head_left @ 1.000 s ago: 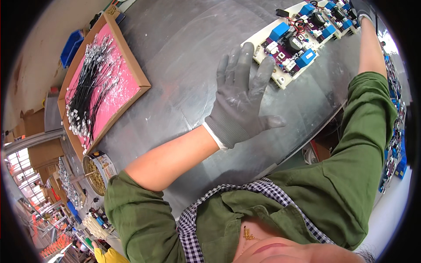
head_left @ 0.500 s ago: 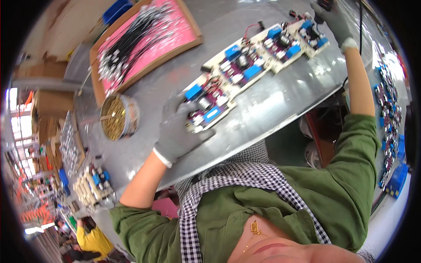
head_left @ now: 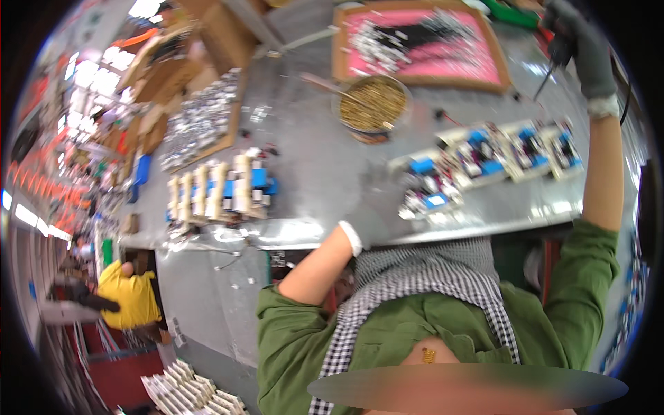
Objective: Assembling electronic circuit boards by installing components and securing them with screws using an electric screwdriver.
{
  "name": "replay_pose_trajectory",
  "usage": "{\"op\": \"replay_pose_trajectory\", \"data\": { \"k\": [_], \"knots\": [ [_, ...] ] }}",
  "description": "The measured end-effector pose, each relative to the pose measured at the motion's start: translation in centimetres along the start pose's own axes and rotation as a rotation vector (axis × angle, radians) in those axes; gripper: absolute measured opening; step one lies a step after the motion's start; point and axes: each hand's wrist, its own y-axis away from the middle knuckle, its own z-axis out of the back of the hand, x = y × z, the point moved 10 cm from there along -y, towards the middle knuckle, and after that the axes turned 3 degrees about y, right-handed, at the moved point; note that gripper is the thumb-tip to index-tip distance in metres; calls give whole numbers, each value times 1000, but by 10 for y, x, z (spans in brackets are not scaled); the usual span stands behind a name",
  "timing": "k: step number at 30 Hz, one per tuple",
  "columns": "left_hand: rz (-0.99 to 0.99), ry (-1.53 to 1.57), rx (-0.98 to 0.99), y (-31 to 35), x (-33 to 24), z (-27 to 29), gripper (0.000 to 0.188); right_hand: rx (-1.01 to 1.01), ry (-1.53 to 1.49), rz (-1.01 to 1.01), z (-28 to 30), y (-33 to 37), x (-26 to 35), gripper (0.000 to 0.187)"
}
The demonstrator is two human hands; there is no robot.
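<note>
On the metal table (head_left: 304, 166), four circuit boards (head_left: 478, 153), already populated, form a row; blur hides whether any is fastened. Your right hand (head_left: 589, 59) clamps its fingers around a dark screwdriver (head_left: 561, 50), tip off the boards; your left hand (head_left: 379, 207) blurs beside them, fingers unreadable.

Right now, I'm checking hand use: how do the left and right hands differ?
The left hand is low, beside the nearest circuit board; the right hand is raised, toward the upper right. The right hand grips a dark tool with a thin shaft; the left hand shows no tool, though blur hides whether it touches the board. Both wear grey gloves with pale cuffs.
</note>
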Motion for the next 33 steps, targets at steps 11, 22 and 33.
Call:
{"op": "replay_pose_trajectory", "data": {
  "k": [11, 22, 33],
  "knots": [
    [278, -348, 105, -146, 116, 51, 29, 207, 209, 288, -200, 63, 32, 70],
    [327, -416, -23, -139, 140, 34, 22, 307, -37, -244, -119, 67, -12, 21],
    [192, -161, -514, -91, 69, 92, 52, -285, -257, -93, -10, 69, 2, 27]
  ]
}}
